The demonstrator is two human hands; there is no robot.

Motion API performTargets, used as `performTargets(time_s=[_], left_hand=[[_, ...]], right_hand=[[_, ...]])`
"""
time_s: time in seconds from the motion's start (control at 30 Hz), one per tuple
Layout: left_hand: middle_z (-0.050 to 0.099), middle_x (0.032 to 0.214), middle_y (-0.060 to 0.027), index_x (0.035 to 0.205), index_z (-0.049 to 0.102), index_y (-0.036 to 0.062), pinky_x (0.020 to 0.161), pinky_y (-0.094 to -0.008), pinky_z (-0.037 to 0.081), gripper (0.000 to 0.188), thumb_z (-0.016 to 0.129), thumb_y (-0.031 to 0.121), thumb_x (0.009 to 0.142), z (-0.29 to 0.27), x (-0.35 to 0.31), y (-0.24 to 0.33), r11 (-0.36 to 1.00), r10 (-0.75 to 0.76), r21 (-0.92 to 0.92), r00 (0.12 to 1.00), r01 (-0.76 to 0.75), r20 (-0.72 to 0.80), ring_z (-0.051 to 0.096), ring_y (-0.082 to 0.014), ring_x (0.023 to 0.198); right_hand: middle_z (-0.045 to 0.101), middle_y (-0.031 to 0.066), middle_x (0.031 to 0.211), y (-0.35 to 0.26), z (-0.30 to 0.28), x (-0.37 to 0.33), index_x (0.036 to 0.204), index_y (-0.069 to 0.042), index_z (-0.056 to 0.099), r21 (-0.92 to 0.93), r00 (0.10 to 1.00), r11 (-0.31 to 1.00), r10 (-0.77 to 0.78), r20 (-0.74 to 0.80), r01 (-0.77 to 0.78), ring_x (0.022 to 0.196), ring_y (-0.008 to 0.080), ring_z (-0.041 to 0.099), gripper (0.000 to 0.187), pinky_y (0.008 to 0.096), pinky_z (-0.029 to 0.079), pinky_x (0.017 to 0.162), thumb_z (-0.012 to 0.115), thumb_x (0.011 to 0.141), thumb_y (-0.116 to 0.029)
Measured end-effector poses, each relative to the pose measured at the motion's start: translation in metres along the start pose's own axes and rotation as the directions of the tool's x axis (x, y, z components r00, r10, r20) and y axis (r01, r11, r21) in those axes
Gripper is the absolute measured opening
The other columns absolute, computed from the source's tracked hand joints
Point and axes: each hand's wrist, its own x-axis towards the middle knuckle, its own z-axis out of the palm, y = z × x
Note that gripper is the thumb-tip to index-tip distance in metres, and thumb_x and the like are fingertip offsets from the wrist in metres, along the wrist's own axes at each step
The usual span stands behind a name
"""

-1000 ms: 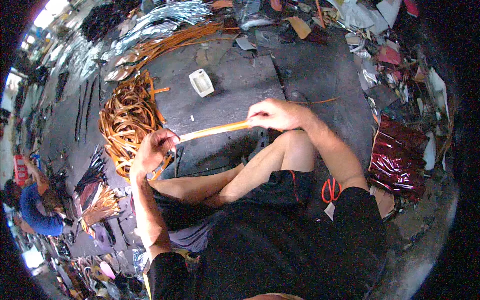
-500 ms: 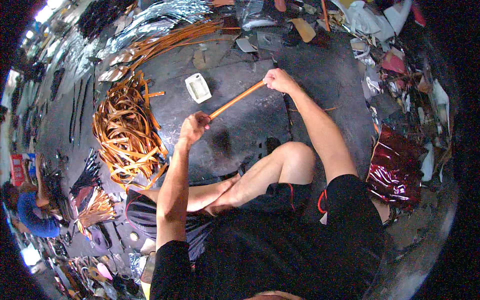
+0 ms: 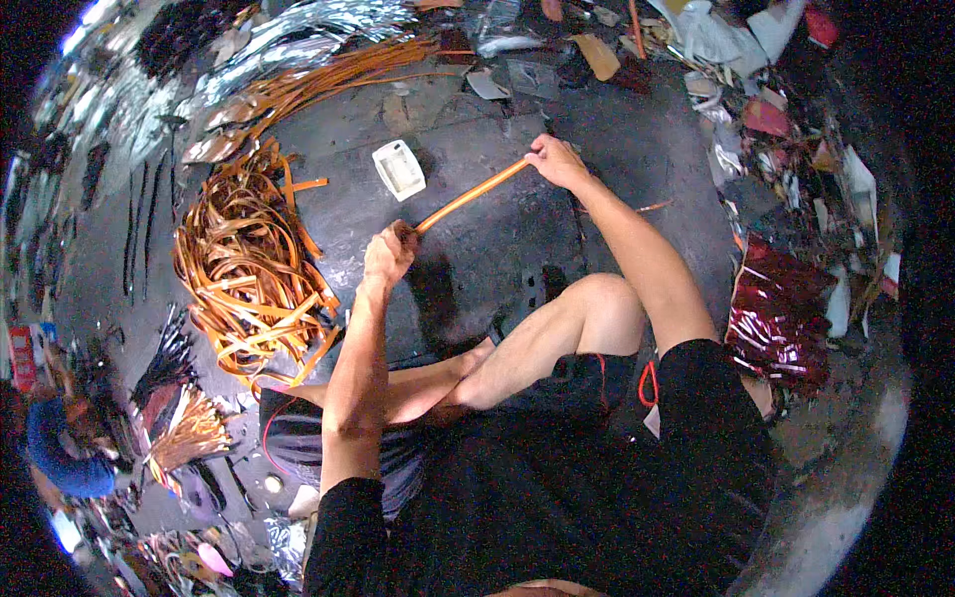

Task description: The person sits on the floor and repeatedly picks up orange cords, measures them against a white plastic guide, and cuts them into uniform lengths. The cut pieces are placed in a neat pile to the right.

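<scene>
A narrow, shiny orange strip (image 3: 473, 196) stretches slantwise between my two hands above the dark floor mat. My left hand (image 3: 391, 253), at the lower left end, is closed around it. At the upper right end my right hand (image 3: 558, 161) pinches the strip between thumb and fingers. The strip is nearly straight, with a slight bow. Beyond my left hand lies a small white rectangular dish (image 3: 412, 191); its contents are too small to make out. Left of my left forearm rests a tangled heap of orange and brown strips (image 3: 254, 279).
Long brown strips (image 3: 328, 75) and silvery strips (image 3: 298, 35) lie at the far left. Mixed scraps (image 3: 766, 114) and a dark red shiny sheet (image 3: 781, 318) are on the right. A person in blue (image 3: 65, 448) sits at the left edge. My folded legs (image 3: 537, 348) are close by.
The view has shifted slightly. Both hands keep their grip on the orange strip, which now bows a little more. My left fist has turned a little.
</scene>
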Motion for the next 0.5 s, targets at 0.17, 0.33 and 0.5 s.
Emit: performTargets(time_s=[0.17, 0.33, 0.5], left_hand=[[0.068, 0.09, -0.0163, 0.096, 0.062, 0.0114, 0.077, -0.0467, 0.05, 0.017, 0.058, 0.021, 0.083, -0.007, -0.007, 0.023, 0.997, -0.019, 0.082, 0.999, 0.015, 0.047, 0.064, -0.0373, 0.089], [0.066, 0.098, -0.02, 0.116, 0.057, 0.0117, 0.079, -0.047, 0.052, 0.04, 0.061, 0.011, 0.076, -0.003, -0.008, 0.015, 0.993, 0.065, 0.097, 0.997, -0.068, 0.037, 0.063, -0.0391, 0.092], [0.063, 0.098, -0.0167, 0.106, 0.059, 0.0144, 0.078, -0.0463, 0.051, 0.025, 0.056, 0.011, 0.081, -0.005, -0.01, 0.013, 0.987, 0.127, 0.096, 0.992, -0.127, 0.005, 0.063, -0.0372, 0.089]], right_hand=[[0.068, 0.0173, 0.091, -0.039, -0.029, -0.013, 0.112, -0.002, 0.058, -0.06, 0.993, 0.993, -0.1, 0.064, 0.104, 0.087, 0.0339, 0.066, 0.046, 0.0432, 0.051, 0.079, 0.068, 0.08, -0.033], [0.067, 0.0157, 0.094, -0.125, -0.011, -0.021, 0.117, -0.005, 0.057, 0.101, 0.966, 0.969, -0.234, 0.106, 0.224, 0.086, 0.0306, 0.065, 0.052, 0.04, 0.051, 0.08, 0.068, 0.081, -0.041], [0.048, 0.0216, 0.128, -0.161, 0.032, -0.052, 0.13, -0.012, 0.053, 0.2, 0.919, 0.915, -0.377, 0.114, 0.351, 0.122, 0.0359, 0.044, 0.065, 0.0427, 0.037, 0.102, 0.069, 0.078, -0.048]])
